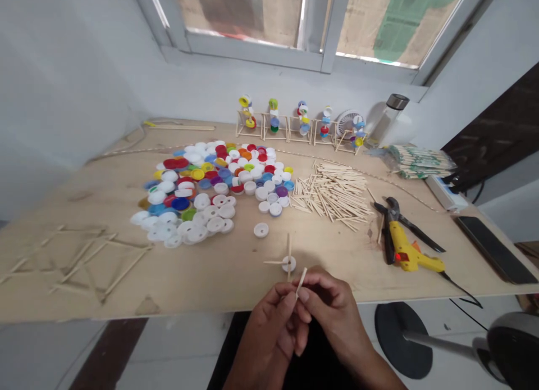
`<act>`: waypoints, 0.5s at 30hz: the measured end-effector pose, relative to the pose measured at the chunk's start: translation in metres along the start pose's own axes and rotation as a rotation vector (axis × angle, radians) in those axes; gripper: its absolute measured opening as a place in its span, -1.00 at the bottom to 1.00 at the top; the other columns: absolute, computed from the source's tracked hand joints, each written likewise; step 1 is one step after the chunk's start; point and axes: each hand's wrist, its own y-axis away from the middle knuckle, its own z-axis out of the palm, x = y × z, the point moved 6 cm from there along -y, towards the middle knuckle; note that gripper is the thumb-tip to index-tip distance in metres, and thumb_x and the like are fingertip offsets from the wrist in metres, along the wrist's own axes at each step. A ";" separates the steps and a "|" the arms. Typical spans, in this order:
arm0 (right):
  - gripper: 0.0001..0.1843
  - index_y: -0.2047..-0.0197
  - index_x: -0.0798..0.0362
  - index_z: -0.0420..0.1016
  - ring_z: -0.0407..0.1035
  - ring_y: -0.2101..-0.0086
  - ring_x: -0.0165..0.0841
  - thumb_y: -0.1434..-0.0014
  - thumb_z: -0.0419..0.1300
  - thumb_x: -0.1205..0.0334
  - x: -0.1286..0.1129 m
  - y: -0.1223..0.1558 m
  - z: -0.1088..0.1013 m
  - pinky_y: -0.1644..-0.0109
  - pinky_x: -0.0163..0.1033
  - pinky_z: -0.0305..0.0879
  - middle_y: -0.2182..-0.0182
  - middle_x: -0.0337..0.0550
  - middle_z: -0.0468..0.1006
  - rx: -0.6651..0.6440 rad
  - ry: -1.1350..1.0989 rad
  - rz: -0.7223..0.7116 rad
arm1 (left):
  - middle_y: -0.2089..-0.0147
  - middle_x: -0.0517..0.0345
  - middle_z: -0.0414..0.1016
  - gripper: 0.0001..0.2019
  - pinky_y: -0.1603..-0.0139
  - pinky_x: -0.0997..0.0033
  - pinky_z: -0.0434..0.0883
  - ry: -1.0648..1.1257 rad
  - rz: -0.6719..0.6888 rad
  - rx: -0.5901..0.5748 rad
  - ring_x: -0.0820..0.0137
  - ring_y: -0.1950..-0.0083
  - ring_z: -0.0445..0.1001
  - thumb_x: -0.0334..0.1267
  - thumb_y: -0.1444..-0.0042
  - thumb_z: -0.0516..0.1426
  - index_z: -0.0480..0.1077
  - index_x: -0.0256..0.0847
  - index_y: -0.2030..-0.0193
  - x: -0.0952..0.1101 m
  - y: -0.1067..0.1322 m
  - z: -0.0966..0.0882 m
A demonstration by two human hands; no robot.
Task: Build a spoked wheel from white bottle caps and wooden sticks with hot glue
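Observation:
My left hand [273, 320] and my right hand [332, 303] meet at the table's front edge, both closed. Their fingertips pinch a short wooden stick [302, 280], which tilts up to the right. Just beyond them a white bottle cap [292, 266] lies on the table with thin sticks [273, 262] sticking out of it to the left, away from me and toward me. Another white cap [261, 230] rests alone a little farther off. My fingers hide the lower end of the held stick.
A heap of coloured bottle caps [210, 176] and a pile of sticks [332, 193] cover the middle. Stick frames [101, 261] lie left. A yellow glue gun [408, 252], pliers [393, 210] and a phone [497, 249] lie right. Cap-and-stick models [303, 120] line the back.

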 end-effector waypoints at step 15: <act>-0.83 0.36 0.06 0.49 0.36 0.40 -0.36 -0.20 0.14 0.20 -0.012 -0.035 -0.032 0.31 -0.30 0.24 0.48 -0.18 0.48 -0.068 0.771 -0.265 | 0.31 0.13 0.52 -0.90 0.13 0.32 0.40 -1.435 1.127 0.227 0.35 0.21 0.45 -0.35 -0.14 0.08 0.43 -0.17 0.28 0.089 0.016 -0.006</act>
